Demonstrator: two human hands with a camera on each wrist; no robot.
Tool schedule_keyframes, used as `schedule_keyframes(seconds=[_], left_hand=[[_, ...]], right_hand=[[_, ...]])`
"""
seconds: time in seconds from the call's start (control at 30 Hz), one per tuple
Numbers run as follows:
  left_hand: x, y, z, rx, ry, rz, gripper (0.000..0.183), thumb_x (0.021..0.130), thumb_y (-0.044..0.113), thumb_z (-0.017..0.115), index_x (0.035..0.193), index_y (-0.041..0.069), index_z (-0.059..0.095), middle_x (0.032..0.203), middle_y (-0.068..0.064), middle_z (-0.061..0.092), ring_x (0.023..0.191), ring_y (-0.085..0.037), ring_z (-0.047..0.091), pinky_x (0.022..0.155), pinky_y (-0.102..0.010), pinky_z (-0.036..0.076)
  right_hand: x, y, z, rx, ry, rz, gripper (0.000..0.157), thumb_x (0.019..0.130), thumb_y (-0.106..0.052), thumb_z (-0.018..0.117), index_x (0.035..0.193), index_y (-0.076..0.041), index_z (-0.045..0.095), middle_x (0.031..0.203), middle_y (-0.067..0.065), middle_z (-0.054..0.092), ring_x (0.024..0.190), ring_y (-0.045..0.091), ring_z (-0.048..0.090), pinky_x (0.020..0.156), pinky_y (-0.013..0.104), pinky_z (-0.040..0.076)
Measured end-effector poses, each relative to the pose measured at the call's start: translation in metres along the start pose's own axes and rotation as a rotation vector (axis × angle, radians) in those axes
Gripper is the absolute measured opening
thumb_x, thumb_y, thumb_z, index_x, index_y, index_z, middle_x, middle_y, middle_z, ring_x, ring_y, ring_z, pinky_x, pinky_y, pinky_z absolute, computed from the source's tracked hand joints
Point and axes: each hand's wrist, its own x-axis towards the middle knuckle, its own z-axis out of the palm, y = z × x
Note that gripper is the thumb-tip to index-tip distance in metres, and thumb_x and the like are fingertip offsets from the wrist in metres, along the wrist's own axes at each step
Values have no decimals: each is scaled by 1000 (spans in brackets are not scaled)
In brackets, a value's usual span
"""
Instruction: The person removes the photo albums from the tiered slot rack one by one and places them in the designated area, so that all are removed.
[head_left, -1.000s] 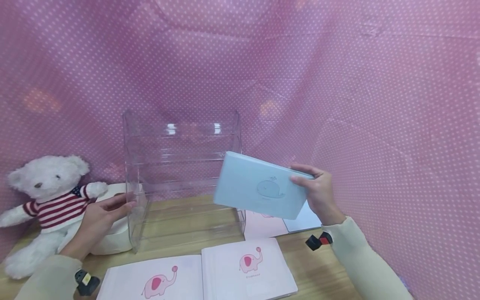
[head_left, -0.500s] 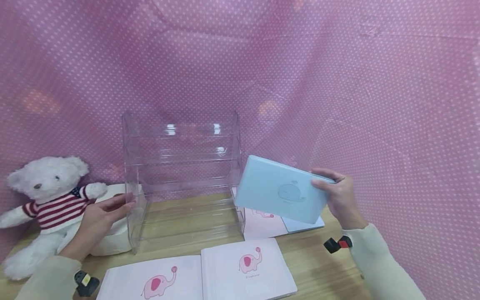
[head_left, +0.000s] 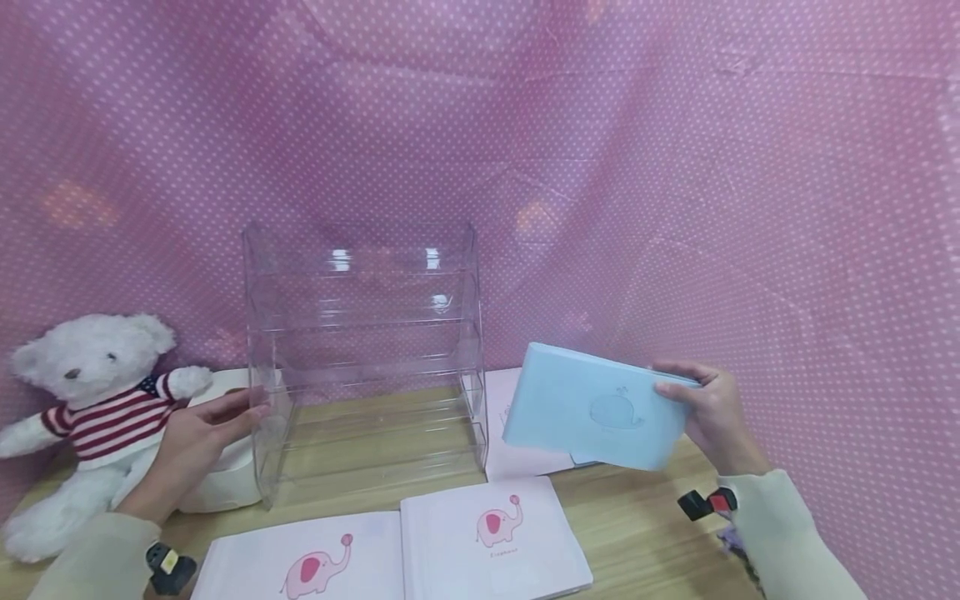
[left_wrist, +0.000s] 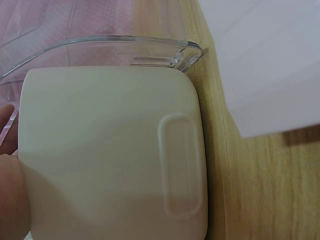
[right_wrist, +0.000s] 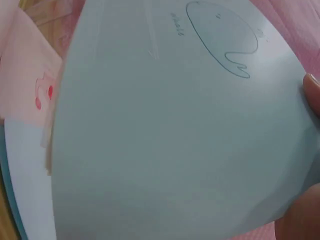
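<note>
My right hand [head_left: 716, 412] grips a light-blue book [head_left: 570, 408] with a whale on its cover, thumb on the front and fingers behind. The book is tilted, above the right side of the table, and its whale drawing [right_wrist: 222, 40] shows in the right wrist view. My left hand [head_left: 206, 437] holds the left side wall of a clear tiered rack [head_left: 375, 479], thumb and fingers at its edge. In the left wrist view only part of that hand shows, beside a white rounded container [left_wrist: 110, 145]. Behind the blue book lies a pink book [head_left: 502, 450], partly covered.
Two pale books with pink elephants, a left one [head_left: 247, 558] and a right one [head_left: 438, 542], lie in front of the rack. A white teddy bear [head_left: 112, 417] in a striped shirt sits at the left. A pink dotted cloth [head_left: 600, 167] hangs behind.
My right hand has carried the blue book right and down, away from the front of the rack and over the books lying at the right. My left hand has stayed at the rack.
</note>
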Motion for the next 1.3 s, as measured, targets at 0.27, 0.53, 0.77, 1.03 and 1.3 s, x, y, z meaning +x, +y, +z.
schedule_keyframes(seconds=[0.27, 0.53, 0.77, 1.03, 1.3], left_hand=[[0, -1, -1, -23, -4, 1, 60, 95, 37, 72, 141, 2, 57, 106, 43, 61, 98, 30, 49, 79, 1, 48], [0, -2, 0, -31, 2, 6, 60, 95, 37, 72, 141, 1, 58, 106, 43, 61, 98, 29, 51, 79, 1, 49], [0, -2, 1, -37, 12, 2, 60, 95, 36, 73, 141, 1, 58, 104, 43, 61, 97, 28, 53, 79, 0, 49], [-1, 1, 2, -31, 8, -17, 65, 94, 41, 72, 142, 0, 56, 103, 43, 60, 97, 29, 51, 78, 0, 50], [0, -1, 3, -25, 9, -18, 66, 94, 42, 72, 143, -1, 55, 105, 42, 60, 97, 30, 49, 78, 1, 49]], right_hand=[[-4, 15, -27, -30, -46, 68, 26, 92, 5, 67, 114, -6, 74, 110, -2, 76, 99, 16, 75, 86, 32, 64], [-7, 32, -51, -41, -57, 114, 26, 94, 4, 65, 119, -2, 71, 112, -3, 75, 100, 17, 75, 87, 32, 64], [-4, 45, -67, -39, -92, 150, 26, 93, 6, 63, 114, -6, 74, 110, -1, 75, 98, 18, 76, 86, 32, 64], [-3, 60, -86, -111, -124, 253, 28, 93, 1, 66, 118, -9, 73, 107, -1, 76, 98, 19, 76, 88, 34, 64], [2, 70, -95, -184, -194, 301, 25, 93, 0, 65, 110, -14, 76, 105, -4, 75, 96, 17, 74, 87, 31, 64]])
